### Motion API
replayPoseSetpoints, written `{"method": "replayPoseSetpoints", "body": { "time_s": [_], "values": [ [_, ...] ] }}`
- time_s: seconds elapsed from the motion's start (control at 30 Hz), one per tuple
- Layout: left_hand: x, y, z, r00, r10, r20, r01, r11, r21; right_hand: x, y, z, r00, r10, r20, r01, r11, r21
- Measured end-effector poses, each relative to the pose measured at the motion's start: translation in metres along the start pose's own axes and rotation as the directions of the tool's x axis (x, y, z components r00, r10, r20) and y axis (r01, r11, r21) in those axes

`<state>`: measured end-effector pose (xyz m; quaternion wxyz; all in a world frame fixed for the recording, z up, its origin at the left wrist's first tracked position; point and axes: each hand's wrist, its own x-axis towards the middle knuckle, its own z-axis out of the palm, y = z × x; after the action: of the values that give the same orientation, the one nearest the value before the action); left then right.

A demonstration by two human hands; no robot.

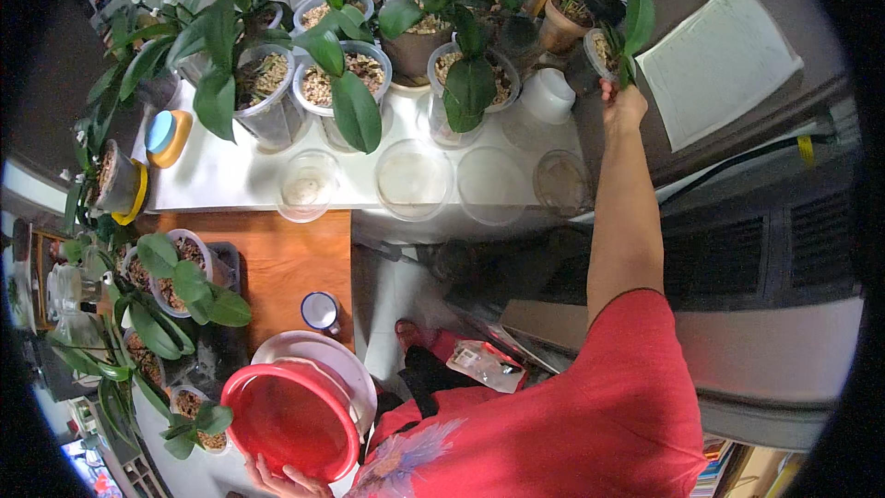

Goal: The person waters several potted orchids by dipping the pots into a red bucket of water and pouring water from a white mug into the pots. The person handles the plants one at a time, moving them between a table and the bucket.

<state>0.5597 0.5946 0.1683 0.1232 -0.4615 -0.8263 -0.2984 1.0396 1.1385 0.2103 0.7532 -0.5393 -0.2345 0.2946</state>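
Observation:
At the upper right, my right hand (626,107) reaches out at arm's length, its fingers at a small potted orchid (600,55) in a clear plastic pot. That pot tilts, and an upright green leaf (639,21) rises beside it; part of the plant is hidden by the hand. Low in the picture, my left hand (280,478) grips the near side of a red plastic basin (290,422). Nothing solid shows inside the basin. Behind it is a pale round basin (359,373), partly covered by the red one.
Several potted orchids (342,76) line the white table (221,173), with clear round saucers (415,180) along its front edge. An upturned white bowl (548,95) stands near my right arm. An enamel mug (320,311) sits on the wooden table (297,249). More orchids (183,277) crowd the left.

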Motion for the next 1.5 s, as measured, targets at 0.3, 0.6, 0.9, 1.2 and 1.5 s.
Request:
{"method": "replayPoseSetpoints", "body": {
  "time_s": [0.3, 0.6, 0.9, 1.2, 1.5],
  "values": [
    [-0.022, -0.041, -0.005, 1.000, 0.016, 0.020, -0.009, 0.946, -0.324, -0.105, -0.062, 0.028, 0.998, 0.033, 0.045, -0.035, 0.998, 0.049],
    [0.037, -0.032, -0.040, 0.970, 0.242, -0.032, -0.224, 0.830, -0.510, -0.273, -0.140, 0.054, 0.807, 0.247, 0.537, -0.246, 0.966, -0.076],
    [0.148, 0.002, -0.070, 0.935, 0.352, -0.036, -0.259, 0.611, -0.748, -0.471, -0.160, 0.077, 0.312, 0.500, 0.808, -0.403, 0.840, -0.364],
    [0.139, -0.026, -0.092, 0.982, 0.188, 0.012, -0.042, 0.278, -0.960, -0.554, -0.182, 0.086, -0.295, 0.242, 0.924, -0.433, 0.828, -0.356],
    [0.142, -0.014, -0.124, 0.963, 0.075, -0.260, -0.267, 0.404, -0.875, -0.571, -0.215, 0.113, -0.249, 0.238, 0.939, -0.414, 0.850, -0.325]
  ]
}}
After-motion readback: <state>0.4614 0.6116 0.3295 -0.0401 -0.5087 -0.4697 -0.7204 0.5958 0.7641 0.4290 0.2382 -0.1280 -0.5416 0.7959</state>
